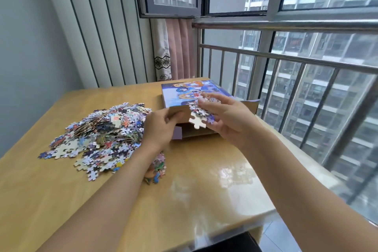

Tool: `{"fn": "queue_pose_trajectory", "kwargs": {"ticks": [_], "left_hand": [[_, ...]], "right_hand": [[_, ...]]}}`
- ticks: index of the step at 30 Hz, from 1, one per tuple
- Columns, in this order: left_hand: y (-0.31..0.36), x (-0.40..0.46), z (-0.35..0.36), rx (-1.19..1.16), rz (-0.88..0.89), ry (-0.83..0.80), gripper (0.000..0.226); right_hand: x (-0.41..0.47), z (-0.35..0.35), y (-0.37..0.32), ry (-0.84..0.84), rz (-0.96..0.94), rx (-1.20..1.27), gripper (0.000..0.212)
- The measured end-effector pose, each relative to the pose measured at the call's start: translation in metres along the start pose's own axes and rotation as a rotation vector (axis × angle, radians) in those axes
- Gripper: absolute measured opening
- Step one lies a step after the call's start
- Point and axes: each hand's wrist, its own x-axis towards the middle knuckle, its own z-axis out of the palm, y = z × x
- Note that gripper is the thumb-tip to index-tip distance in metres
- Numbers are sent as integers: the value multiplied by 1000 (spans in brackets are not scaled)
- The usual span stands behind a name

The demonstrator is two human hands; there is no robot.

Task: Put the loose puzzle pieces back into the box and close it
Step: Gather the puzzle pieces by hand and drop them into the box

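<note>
The box (196,96) lies flat on the far side of the wooden table (204,186), next to the window. Its end that faces the person is open.

The left hand (161,127) grips the brown flap at that open end. It seems to lift the flap so the hole stays wide and nothing blocks the way in.

The right hand (227,120) holds a small bunch of puzzle pieces (201,115), pinched between thumb and fingers. It hangs right at the mouth of the box, likely so the pieces can slide straight in. The picture is a bit blurry here, so I cannot tell if any piece touches the box.

The big pile of loose pieces (100,137) sits on the table just left of the left hand, close by for easy grabbing. Most of the job is not done yet.
</note>
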Motion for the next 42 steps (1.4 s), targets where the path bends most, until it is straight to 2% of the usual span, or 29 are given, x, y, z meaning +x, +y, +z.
{"fn": "queue_pose_trajectory", "kwargs": {"ticks": [7,14,17,19,22,26,28,30,33,35,38,42], "left_hand": [[6,7,0,-61,-57,77,28],[14,6,-9,-74,-24,85,31],[15,5,-8,-65,-11,66,28],[13,4,-6,-71,-8,56,26],[12,4,-5,-88,-13,56,26],[12,3,-6,-114,-10,61,27],[12,4,-6,-135,-16,60,27],[12,4,-7,-150,-21,59,28],[13,4,-9,-166,-13,63,29],[12,5,-10,-178,-19,65,27],[11,6,-10,-184,-28,73,26],[13,6,-11,-207,-38,86,28]], "right_hand": [[17,-26,32,282,161,-59,33],[51,-33,38,611,60,-102,25],[61,-30,40,790,42,28,17],[63,-24,41,777,29,123,20],[63,-8,41,666,15,182,40],[71,-5,32,645,-24,464,37],[72,-14,31,569,-37,483,40],[73,-28,30,507,-23,358,40],[66,-45,29,422,1,-152,33],[63,-54,33,290,-55,-469,43],[61,-61,31,178,-182,-887,46],[68,-68,28,51,-474,-1498,53]]}}
